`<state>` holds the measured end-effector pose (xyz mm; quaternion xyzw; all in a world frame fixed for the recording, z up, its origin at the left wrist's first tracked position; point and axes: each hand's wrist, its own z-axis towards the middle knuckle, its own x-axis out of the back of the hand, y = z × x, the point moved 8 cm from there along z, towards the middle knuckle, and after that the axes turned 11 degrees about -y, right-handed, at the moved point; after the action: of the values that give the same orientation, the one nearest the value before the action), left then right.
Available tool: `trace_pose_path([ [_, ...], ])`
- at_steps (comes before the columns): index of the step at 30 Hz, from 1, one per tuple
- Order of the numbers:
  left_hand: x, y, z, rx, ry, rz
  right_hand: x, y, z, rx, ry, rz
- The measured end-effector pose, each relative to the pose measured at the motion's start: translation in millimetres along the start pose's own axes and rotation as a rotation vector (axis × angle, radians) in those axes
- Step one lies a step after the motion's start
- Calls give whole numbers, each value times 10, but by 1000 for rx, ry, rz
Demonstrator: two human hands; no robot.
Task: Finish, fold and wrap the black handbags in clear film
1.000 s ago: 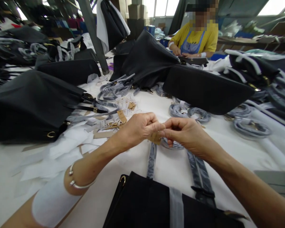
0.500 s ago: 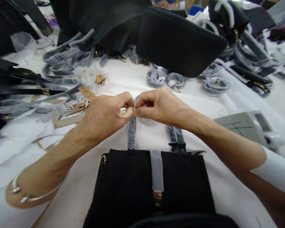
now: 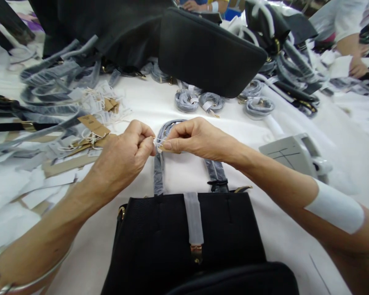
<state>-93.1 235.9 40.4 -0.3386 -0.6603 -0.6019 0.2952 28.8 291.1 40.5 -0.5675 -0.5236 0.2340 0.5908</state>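
Note:
My left hand [image 3: 126,149] is closed, its thumb pressed against the curled fingers, pinching one end of a thin white string [image 3: 158,141]. Close by on its right, my right hand [image 3: 199,141] pinches the other side of this string between thumb and fingertips. Both hands are above the film-wrapped handle [image 3: 158,176] of a black handbag [image 3: 160,229]. The bag stands below them with a film-covered strap [image 3: 193,219] and gold clasp [image 3: 196,250] on its front. Part of the handle is hidden behind my right hand.
At left lie brown tags [image 3: 94,125] with white strings, papers and film-wrapped straps [image 3: 49,92]. Coiled straps [image 3: 187,100] sit beyond my hands, before a large black bag [image 3: 209,53]. A grey device [image 3: 285,153] is at right. A co-worker's hand [image 3: 358,67] shows far right.
My hands have moved slightly apart and left in view, and white string now shows between them. The whole view has shifted, bringing a co-worker's arm in at the right.

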Motion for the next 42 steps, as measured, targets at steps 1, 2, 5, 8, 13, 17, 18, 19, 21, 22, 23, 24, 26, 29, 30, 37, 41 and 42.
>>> trace_pose_path([
  [1,-22,17,-4,-7,-12,-12,-3,9,-10,-1,-3,-12],
  [2,-42,39,-9,-15,-24,-22,-4,18,-26,-5,-4,-24],
  [5,-89,83,-36,-24,-57,-36,29,48,-116,-25,13,-49],
  [8,-94,23,-94,24,-65,-41,135,106,-268,-63,66,-34],
  [13,-83,-271,-280,145,-67,-53,401,212,-583,-148,211,-73],
  [17,-278,-432,-446,169,-267,28,492,246,-752,-204,288,-137],
  [18,-352,-443,-485,159,-337,17,474,250,-763,-218,288,-155],
  [19,-419,-447,-521,150,-399,-22,437,255,-757,-232,276,-172],
  [21,-519,-447,-575,156,-482,-168,311,265,-694,-253,220,-192],
  [22,-552,-447,-592,171,-504,-258,232,268,-640,-257,180,-195],
  [23,-572,-446,-602,186,-513,-346,149,264,-574,-255,136,-195],
  [24,-586,-442,-608,197,-515,-427,66,253,-500,-250,90,-196],
  [26,-611,-441,-620,223,-507,-576,-93,203,-340,-235,-7,-211],
  [29,-702,-475,-677,310,-521,-807,-310,108,-129,-256,-174,-267],
  [30,-740,-502,-706,356,-525,-877,-372,87,-80,-282,-228,-284],
  [37,-825,-565,-736,411,-469,-1113,-583,182,-22,-439,-421,-474],
  [41,-813,-494,-656,301,-398,-1226,-676,302,-75,-417,-433,-447],
  [42,-817,-485,-643,288,-394,-1230,-712,339,-90,-418,-439,-370],
])
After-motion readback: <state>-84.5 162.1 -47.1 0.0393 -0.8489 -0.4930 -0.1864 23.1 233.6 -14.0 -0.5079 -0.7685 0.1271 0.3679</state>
